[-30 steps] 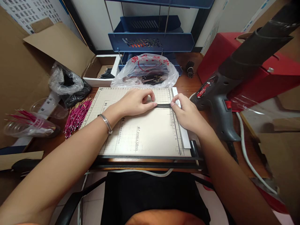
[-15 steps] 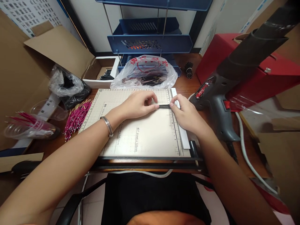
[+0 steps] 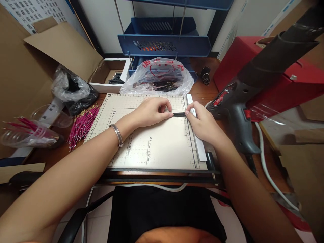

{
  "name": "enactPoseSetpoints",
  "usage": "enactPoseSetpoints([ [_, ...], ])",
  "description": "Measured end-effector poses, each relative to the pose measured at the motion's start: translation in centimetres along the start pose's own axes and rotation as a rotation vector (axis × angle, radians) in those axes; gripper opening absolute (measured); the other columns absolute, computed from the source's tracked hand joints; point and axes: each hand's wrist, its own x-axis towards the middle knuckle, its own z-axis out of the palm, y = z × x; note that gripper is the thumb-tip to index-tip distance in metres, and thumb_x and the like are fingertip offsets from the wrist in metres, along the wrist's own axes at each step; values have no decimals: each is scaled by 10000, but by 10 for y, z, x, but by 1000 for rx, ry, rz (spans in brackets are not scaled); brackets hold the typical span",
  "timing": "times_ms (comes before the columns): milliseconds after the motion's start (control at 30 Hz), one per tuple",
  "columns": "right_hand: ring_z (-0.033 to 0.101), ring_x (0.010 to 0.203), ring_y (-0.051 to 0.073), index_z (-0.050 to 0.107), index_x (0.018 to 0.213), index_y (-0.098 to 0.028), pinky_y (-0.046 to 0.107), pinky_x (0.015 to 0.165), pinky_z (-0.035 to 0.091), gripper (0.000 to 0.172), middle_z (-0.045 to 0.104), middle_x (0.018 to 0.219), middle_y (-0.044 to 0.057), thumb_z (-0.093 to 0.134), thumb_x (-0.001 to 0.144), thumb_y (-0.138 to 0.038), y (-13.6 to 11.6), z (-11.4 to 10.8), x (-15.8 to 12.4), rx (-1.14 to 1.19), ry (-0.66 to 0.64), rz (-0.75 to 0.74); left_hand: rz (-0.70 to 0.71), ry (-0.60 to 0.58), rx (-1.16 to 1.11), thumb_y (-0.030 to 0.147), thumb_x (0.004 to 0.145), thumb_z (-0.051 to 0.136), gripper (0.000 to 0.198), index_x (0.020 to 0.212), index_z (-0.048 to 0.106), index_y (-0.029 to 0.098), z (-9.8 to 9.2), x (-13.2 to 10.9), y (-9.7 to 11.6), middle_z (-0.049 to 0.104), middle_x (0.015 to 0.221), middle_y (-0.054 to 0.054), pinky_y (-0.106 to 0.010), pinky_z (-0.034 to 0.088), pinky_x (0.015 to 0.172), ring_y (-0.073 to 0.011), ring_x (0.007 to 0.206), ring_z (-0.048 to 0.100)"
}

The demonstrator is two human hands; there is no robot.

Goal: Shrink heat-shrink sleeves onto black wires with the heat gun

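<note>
A small bundle of thin black wires point(image 3: 179, 115) stretches between my two hands, just over the cream gridded board point(image 3: 136, 148) of a paper trimmer. My left hand point(image 3: 158, 110) pinches its left end between thumb and fingertips, the other fingers curled. At the bundle's right end, my right hand point(image 3: 198, 118) closes thumb and forefinger on it, above the white strip point(image 3: 199, 148) along the board's right edge. The wire ends inside my fingers are hidden.
Behind the board lies a clear plastic bag point(image 3: 188, 76) with black wires. Magenta wires point(image 3: 82, 126) are heaped at left, near a plastic cup point(image 3: 37, 136). A heat gun point(image 3: 243, 111) stands at right before a red box point(image 3: 233, 60). Blue shelves point(image 3: 164, 45) rise behind.
Both hands keep their pinch on the black wires and hold almost the same place on the board. The whole view has shifted slightly.
</note>
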Motion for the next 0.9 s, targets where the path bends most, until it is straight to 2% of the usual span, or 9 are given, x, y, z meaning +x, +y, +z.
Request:
enactPoseSetpoints([
  [167,621,1099,302,540,945,-250,488,1052,492,79,714,1167,115,524,968,-324,0,0,1,5,-7,13,-27,-2,-35,358,883,807,176,933,774,192,0,1,0,660,762,4,-312,393,730,-170,749,583],
  [733,619,1134,307,544,957,-243,481,1062,486,82,699,1182,124,507,975,-314,-1,-1,2,-1,-26,38,-194,-25,-186,245,837,869,124,880,783,166,-1,6,9,586,689,40,-287,349,678,-125,669,498],
  [900,621,1118,305,548,959,-246,476,1051,492,99,698,1162,122,511,982,-335,2,1,1,8,-4,10,-169,21,-163,243,828,861,104,846,793,165,2,6,9,590,670,39,-287,342,669,-123,656,495],
])
